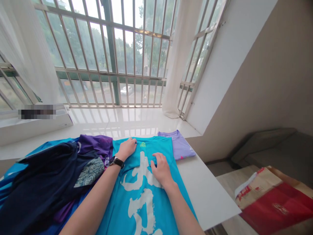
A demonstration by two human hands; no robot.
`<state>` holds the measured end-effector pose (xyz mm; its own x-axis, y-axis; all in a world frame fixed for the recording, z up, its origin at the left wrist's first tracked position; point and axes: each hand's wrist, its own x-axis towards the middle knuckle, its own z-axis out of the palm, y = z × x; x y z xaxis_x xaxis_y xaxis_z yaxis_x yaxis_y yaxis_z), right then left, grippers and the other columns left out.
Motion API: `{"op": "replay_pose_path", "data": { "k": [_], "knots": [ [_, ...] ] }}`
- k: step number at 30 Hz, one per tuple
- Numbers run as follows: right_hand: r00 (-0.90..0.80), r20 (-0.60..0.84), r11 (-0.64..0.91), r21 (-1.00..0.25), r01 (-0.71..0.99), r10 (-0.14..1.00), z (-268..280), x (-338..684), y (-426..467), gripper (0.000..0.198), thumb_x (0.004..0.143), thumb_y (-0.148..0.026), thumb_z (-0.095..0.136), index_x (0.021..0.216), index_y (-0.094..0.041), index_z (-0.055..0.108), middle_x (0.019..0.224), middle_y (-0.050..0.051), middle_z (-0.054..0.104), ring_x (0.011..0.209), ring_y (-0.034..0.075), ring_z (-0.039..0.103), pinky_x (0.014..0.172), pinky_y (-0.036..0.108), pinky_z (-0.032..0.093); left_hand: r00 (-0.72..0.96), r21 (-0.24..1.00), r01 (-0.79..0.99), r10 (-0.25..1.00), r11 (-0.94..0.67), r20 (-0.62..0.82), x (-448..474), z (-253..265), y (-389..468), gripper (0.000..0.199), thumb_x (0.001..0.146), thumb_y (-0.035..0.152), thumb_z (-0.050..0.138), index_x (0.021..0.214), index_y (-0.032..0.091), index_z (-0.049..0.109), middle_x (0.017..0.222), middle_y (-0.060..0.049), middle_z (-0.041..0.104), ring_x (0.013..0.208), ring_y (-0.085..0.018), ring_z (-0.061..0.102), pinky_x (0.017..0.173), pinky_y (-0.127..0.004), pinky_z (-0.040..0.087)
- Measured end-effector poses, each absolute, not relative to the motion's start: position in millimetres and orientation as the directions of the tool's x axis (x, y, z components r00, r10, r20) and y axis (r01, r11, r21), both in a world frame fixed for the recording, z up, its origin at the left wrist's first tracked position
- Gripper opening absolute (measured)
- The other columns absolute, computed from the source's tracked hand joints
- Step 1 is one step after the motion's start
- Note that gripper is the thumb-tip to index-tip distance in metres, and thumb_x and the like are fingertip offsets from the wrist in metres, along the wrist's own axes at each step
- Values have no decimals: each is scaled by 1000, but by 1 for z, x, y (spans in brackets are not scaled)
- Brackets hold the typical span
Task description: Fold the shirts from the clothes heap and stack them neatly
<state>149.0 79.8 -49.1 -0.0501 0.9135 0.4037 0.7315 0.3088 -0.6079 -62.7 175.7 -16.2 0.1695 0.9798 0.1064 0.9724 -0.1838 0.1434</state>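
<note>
A turquoise T-shirt (146, 163) with large white brush-style lettering lies spread in front of me, its collar end toward the window. My left hand (127, 147), with a black watch (117, 161) on the wrist, rests on the shirt's upper left near the collar, fingers laid over the fabric. My right hand (161, 168) lies on the shirt's right half beside the lettering, thumb and fingers apart. A folded lavender T-shirt (182, 145) sits partly under the turquoise one at the right.
Dark navy (46, 173), purple (95, 145) and blue garments are heaped at the left. A white box (49, 122) stands on the white ledge (90, 119) below the barred window. At the lower right is a red and tan paper bag (278, 202), past the ledge's edge.
</note>
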Motion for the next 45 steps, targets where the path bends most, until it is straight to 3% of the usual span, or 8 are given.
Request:
{"op": "replay_pose_path", "data": {
  "k": [14, 18, 22, 26, 30, 34, 41, 45],
  "knots": [
    [-90, 426, 344, -570, 746, 900, -55, 150, 84, 27, 87, -27, 50, 108, -24, 66, 112, 9, 68, 109, 28, 61, 98, 41, 47, 165, 176, 967, 979, -184, 117, -53, -4, 168, 23, 101, 23, 41, 117, 20, 57, 116, -12, 60, 101, -24, 66, 80, -32, 51],
    [-100, 428, 344, -544, 765, 898, -52, 148, 81, 24, 88, -25, 50, 104, -25, 68, 109, 8, 70, 106, 27, 61, 96, 40, 47, 179, 162, 966, 972, -204, 154, -56, 18, 158, 36, 98, 24, 47, 133, 19, 49, 128, -15, 56, 114, -28, 60, 86, -36, 52],
    [-114, 416, 339, -520, 784, 902, -47, 147, 78, 23, 89, -26, 49, 102, -26, 68, 108, 7, 70, 106, 27, 62, 96, 39, 46, 249, 131, 953, 954, -272, 168, -59, 30, 141, 35, 97, 26, 48, 131, 19, 54, 132, -15, 57, 123, -29, 53, 100, -39, 46],
    [-108, 403, 325, -522, 788, 909, -45, 146, 77, 30, 93, -24, 42, 106, -24, 69, 112, 9, 71, 109, 26, 61, 98, 39, 46, 320, 103, 937, 938, -335, 133, -60, 16, 125, 37, 96, 30, 52, 129, 16, 59, 137, -17, 56, 133, -33, 46, 108, -43, 40],
    [-108, 405, 324, -516, 793, 908, -48, 146, 78, 34, 93, -21, 41, 112, -23, 69, 120, 10, 70, 116, 26, 60, 103, 39, 45, 311, 110, 939, 942, -325, 131, -60, -17, 116, 53, 99, 43, 46, 145, 17, 47, 154, -16, 41, 146, -35, 31, 117, -49, 29],
    [-99, 406, 314, -506, 803, 908, -54, 145, 79, 34, 92, -24, 47, 118, -22, 69, 130, 13, 66, 125, 28, 56, 107, 44, 42, 281, 110, 949, 950, -296, 138, -61, -43, 116, 57, 101, 48, 37, 152, 23, 38, 160, -11, 33, 149, -33, 25, 120, -53, 20],
    [-113, 376, 295, -471, 831, 920, -53, 145, 77, 36, 93, -28, 49, 123, -20, 67, 136, 14, 62, 130, 28, 53, 110, 44, 40, 283, 118, 946, 947, -301, 149, -62, -45, 114, 57, 101, 50, 34, 152, 24, 38, 161, -10, 33, 149, -32, 24, 121, -51, 19],
    [-188, 396, 380, -491, 784, 899, -44, 152, 73, 39, 86, -26, 56, 123, -20, 66, 133, 12, 63, 127, 26, 54, 108, 39, 42, 276, 132, 946, 949, -297, 152, -63, -43, 112, 61, 101, 54, 31, 155, 25, 33, 161, -9, 32, 150, -30, 24, 121, -50, 18]
  ]
}}
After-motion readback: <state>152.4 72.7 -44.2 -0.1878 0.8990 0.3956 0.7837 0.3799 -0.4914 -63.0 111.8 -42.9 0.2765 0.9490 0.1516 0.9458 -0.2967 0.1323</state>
